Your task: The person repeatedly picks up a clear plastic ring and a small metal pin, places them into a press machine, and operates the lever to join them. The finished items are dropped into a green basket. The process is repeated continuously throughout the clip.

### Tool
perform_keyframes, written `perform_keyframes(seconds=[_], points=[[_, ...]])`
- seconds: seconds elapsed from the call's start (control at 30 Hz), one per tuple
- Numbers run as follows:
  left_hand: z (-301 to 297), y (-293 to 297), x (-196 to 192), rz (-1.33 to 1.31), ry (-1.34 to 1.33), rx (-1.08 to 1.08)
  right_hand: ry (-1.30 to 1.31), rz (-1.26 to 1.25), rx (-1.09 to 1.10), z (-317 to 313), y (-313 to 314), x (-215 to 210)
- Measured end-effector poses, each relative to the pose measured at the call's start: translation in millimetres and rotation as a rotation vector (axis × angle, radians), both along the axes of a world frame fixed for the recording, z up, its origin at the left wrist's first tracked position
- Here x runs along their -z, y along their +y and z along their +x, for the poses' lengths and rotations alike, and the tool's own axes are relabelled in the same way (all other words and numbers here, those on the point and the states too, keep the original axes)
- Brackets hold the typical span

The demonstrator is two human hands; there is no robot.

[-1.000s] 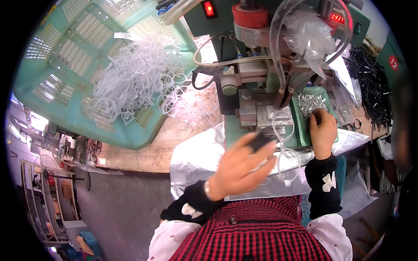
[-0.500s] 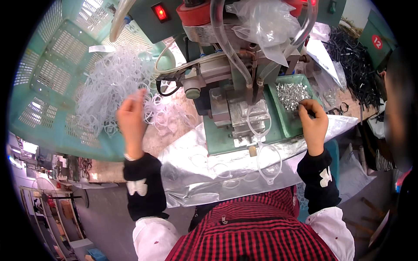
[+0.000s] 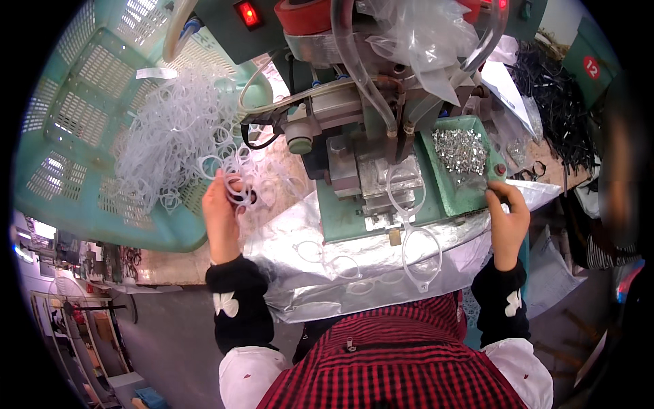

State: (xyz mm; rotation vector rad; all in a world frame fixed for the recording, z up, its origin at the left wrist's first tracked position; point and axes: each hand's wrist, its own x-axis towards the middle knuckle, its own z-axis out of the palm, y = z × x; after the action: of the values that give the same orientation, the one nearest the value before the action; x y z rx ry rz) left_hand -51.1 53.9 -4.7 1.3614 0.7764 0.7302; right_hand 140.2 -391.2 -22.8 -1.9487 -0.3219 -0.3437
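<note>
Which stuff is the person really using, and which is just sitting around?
Using: left hand in clear rings; right hand at metal bits; press.
Lying about: basket, black parts, plastic bag.

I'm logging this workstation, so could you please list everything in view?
basket: one, teal, left
clear plastic rings: a heap, in the basket and spilling out
press machine: one, green, centre
ring on the machine: one, clear, front of the machine
tray of metal bits: one, green, silver pieces, right
foil sheet: one, silver, under the machine
black parts: a pile, far right
left hand: holding rings
right hand: at the tray's edge
</note>
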Motion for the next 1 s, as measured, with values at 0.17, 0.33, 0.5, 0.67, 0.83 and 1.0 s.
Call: perform_keyframes(seconds=[0.17, 0.33, 0.5, 0.67, 0.83, 1.0], points=[[11, -58, -51, 0.140, 0.027, 0.047, 0.044, 0.144, -0.414, -13, 47, -64], [21, -83, -9, 0.028, 0.044, 0.036, 0.167, 0.424, -0.524, -2, 124, -73], [9, -107, 12, -0.126, -0.043, 0.040, 0.236, 0.569, -0.476, -19, 129, -71], [2, -150, -84, 0.168, -0.245, 0.213, 0.483, 0.821, -0.621, -25, 134, -83], [-23, -190, -125, -0.255, -0.337, 0.774, 0.422, 0.693, -0.558, -43, 134, -96], [26, -227, -109, -0.262, 0.053, 0.850, 0.452, 0.508, -0.638, -35, 125, -109]])
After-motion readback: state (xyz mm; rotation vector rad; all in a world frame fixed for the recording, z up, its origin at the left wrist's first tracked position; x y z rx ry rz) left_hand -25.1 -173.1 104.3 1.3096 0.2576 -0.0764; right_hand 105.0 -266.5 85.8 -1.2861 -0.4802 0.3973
